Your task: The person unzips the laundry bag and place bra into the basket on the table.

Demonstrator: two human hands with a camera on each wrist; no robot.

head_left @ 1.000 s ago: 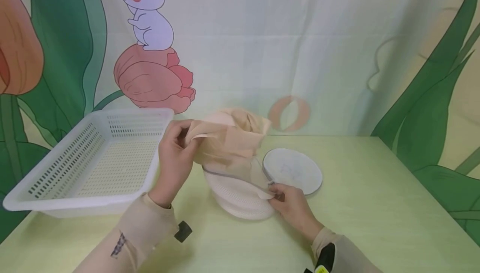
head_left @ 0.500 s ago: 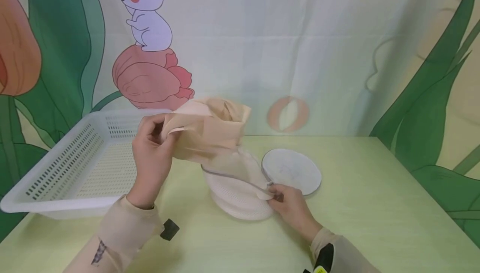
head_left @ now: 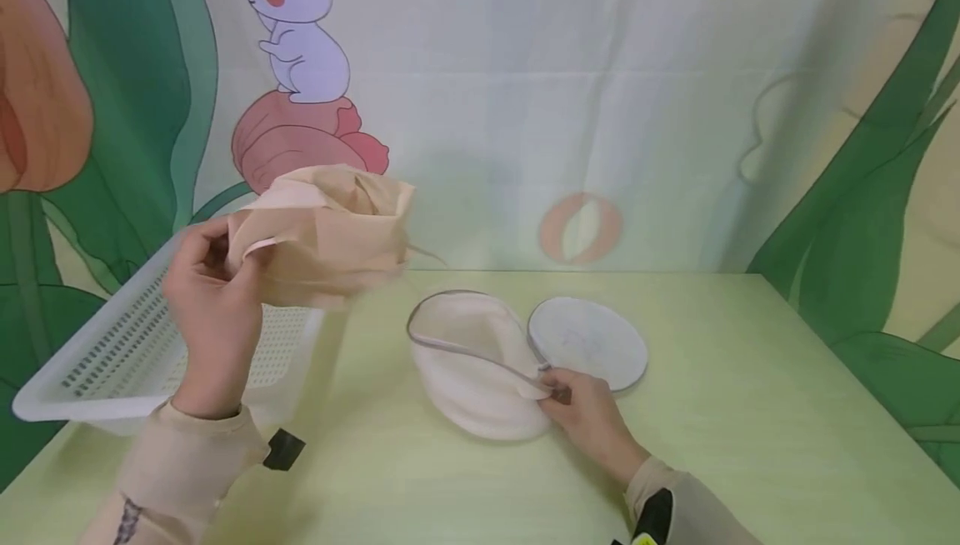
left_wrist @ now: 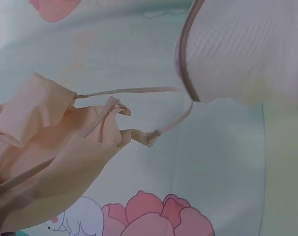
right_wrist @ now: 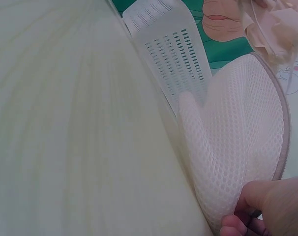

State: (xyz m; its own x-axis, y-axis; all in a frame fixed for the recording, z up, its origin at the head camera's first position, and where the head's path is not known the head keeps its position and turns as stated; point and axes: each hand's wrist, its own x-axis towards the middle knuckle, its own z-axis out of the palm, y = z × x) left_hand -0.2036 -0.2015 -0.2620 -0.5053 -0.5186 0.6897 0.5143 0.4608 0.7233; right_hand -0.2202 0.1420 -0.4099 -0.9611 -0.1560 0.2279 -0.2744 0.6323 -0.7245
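My left hand pinches a crumpled beige garment, held up in the air at the left, partly in front of the basket. Thin straps trail from the garment in the left wrist view, towards the mesh bag's rim. A white mesh laundry bag with a grey zipped edge stands on the table, its mouth open. Its round lid lies folded back to the right. My right hand pinches the bag's rim at the right front. In the right wrist view, thumb and fingers grip the mesh.
A white plastic basket with slotted walls stands on the left of the pale green table. Behind the table hangs a printed curtain with flowers and a rabbit.
My left hand has lifted the garment up and left, out of the mesh bag, so the bag's inside now shows. My right hand has kept its grip on the rim.
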